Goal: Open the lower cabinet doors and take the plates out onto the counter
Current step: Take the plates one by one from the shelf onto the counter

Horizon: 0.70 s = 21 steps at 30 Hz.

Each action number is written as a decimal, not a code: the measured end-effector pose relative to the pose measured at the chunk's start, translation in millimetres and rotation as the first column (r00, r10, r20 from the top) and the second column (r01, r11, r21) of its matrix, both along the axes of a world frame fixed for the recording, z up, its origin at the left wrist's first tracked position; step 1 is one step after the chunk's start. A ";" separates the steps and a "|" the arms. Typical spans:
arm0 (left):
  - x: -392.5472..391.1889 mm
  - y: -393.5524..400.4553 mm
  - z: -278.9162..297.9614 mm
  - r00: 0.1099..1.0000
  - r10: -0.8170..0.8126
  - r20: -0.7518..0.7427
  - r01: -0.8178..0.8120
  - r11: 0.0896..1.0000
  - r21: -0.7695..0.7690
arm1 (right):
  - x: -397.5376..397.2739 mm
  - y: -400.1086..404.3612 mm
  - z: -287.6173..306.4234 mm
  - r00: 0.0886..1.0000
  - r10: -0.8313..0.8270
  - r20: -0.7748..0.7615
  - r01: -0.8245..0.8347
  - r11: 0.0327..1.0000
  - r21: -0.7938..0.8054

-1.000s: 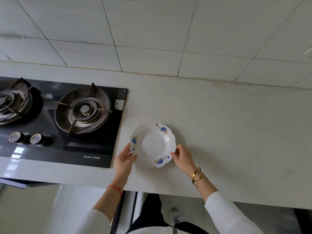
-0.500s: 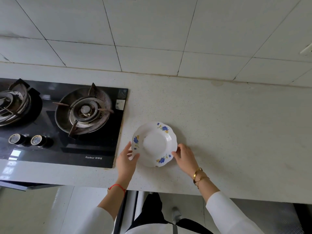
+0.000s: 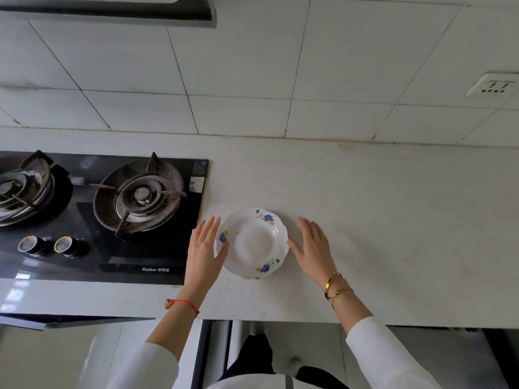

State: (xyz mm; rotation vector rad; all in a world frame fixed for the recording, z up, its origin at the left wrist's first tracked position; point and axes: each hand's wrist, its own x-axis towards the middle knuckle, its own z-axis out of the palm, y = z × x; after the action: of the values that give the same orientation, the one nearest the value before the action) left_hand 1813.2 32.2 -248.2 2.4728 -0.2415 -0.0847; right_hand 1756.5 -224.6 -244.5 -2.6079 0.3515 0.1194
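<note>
A white scalloped plate point(image 3: 252, 242) with blue flowers on its rim lies flat on the pale speckled counter point(image 3: 379, 220), just right of the stove. My left hand point(image 3: 203, 252) is at the plate's left rim, fingers spread and straight, thumb touching or nearly touching the rim. My right hand point(image 3: 313, 247) is spread open just right of the plate, holding nothing. Below the counter edge an open lower cabinet door point(image 3: 200, 355) shows edge-on; the cabinet's inside is hidden.
A black glass gas stove point(image 3: 84, 220) with two burners and two knobs fills the counter's left part. A tiled wall stands behind, with a socket point(image 3: 493, 85) at the upper right and a hood edge point(image 3: 112, 9) top left. Bare counter stretches to the right.
Both hands held the plate's rim before; now they have let go and opened out beside it. The plate lies on the counter.
</note>
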 end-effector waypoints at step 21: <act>-157.4 -91.7 68.9 0.956 -0.060 0.288 0.076 0.996 -0.044 | -180.9 -88.9 63.1 0.954 -0.019 0.298 0.030 0.999 -0.032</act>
State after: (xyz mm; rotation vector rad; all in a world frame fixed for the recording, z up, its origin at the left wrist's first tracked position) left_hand 1655.8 -59.5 -179.3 2.4164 -0.4469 0.2506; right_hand 1575.6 -313.4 -181.4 -2.6043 0.2794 -0.2890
